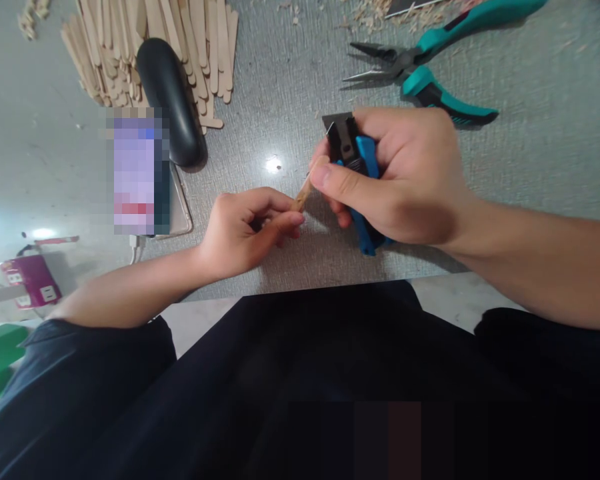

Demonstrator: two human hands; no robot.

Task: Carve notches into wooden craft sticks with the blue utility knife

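My left hand (253, 230) pinches the lower end of a short wooden craft stick (306, 190) between thumb and fingers. The stick slants up to the right, and the thumb of my right hand (405, 177) presses on its rounded upper end. In that same right hand sits a blue-handled cutter (349, 143) with a black head and a blade edge pointing up and left. Its blue handles poke out below the palm. Part of the cutter and some fingers of my right hand are hidden.
Pliers (405, 63) with teal handles lie open at the upper right, near wood shavings (375, 12). A pile of craft sticks (210, 47) spreads at the upper left under a black case (170, 100). A blurred phone (134, 173) and a purple box (30, 281) are further left.
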